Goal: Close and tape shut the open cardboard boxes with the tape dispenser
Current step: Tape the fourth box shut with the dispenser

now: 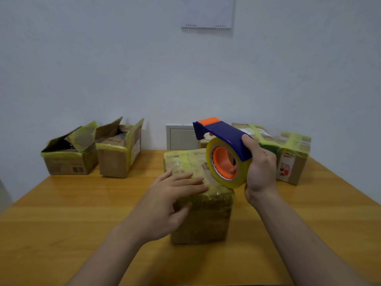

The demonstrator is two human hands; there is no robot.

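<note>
Because the wall [82, 69] closes off the far edge, your free room lies on the near worktop [72, 213], bare to either side of the middle box [202, 219]; any long stroke is safer pulled toward you than pushed away. At the far left the open box [68, 162] and its open neighbour [117, 159] stand with flaps up, well apart from your arms. The taped boxes [292, 157] at the far right sit just behind your right hand [261, 168], so a backward swing could knock them. The middle box lies closed and tape-covered near the worktop's centre.

Your right hand is wrapped round the tape dispenser [224, 133], a fingertip showing inside the core, holding it tilted with the roll [210, 162] at the box's near right corner. Your left hand [173, 195] lies flat on the lid, fingers straight, tips just beside the roll. The likely trouble is tape catching those fingertips, or the box skidding if your press eases. Whether a strand joins roll and box cannot be told.
</note>
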